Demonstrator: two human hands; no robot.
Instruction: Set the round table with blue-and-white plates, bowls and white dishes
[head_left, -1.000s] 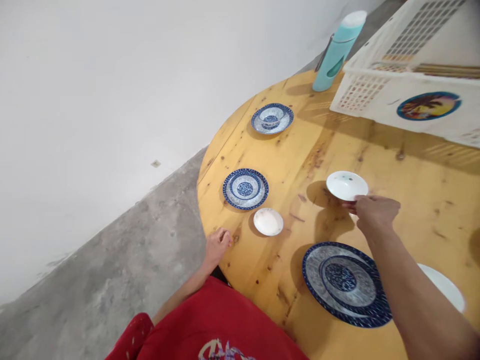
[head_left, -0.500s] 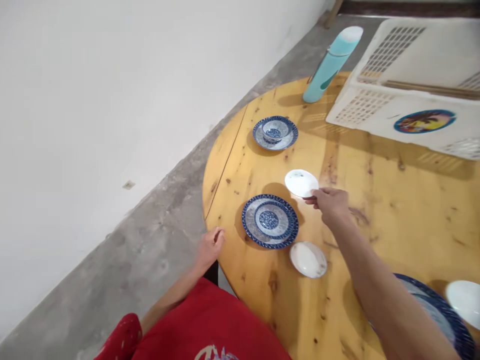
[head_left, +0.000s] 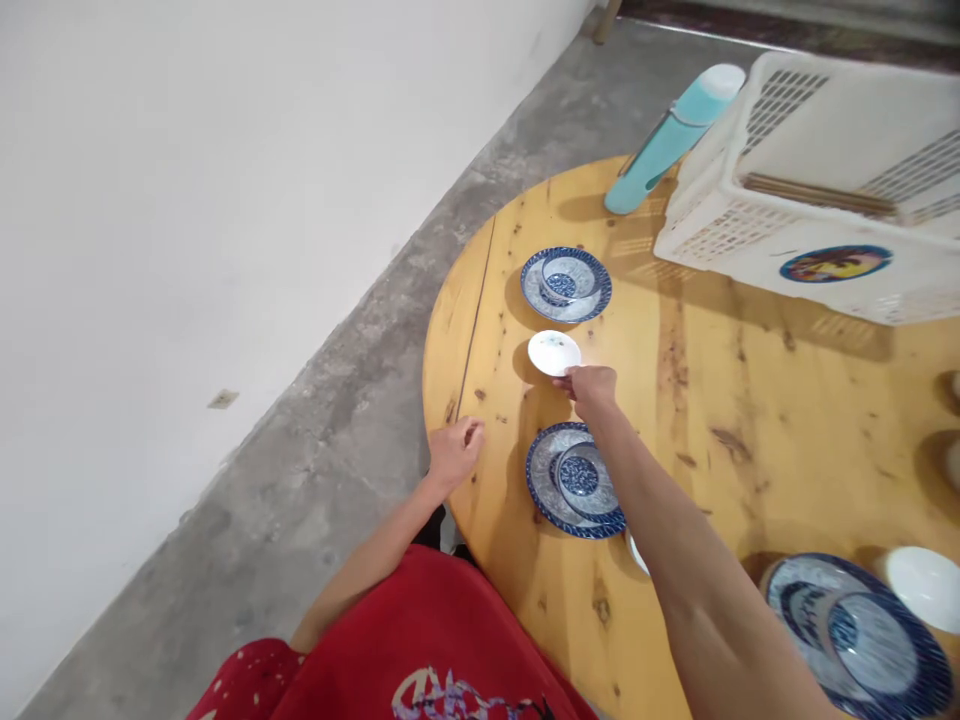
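Note:
My right hand (head_left: 592,388) pinches the rim of a small white saucer (head_left: 553,350), tilted and held just above the table. Beyond it, a blue-and-white bowl (head_left: 570,277) sits in a patterned plate (head_left: 531,283). Closer to me is a second patterned plate (head_left: 541,498) with a bowl (head_left: 579,474) in it, partly behind my right forearm. Only a sliver shows of another white saucer (head_left: 637,553) beside that plate. My left hand (head_left: 455,452) rests on the table's edge, fingers curled, with nothing visible in them.
A white plastic basket (head_left: 817,225) holding wooden sticks stands at the back right of the wooden table (head_left: 720,380), with a turquoise thermos (head_left: 667,140) next to it. At lower right are another patterned plate (head_left: 930,665) with a bowl, and a white dish (head_left: 926,588).
My right hand has carried the white saucer left and slightly away from me, toward the far plate. My left hand has shifted up and right onto the table's edge. The view has turned slightly.

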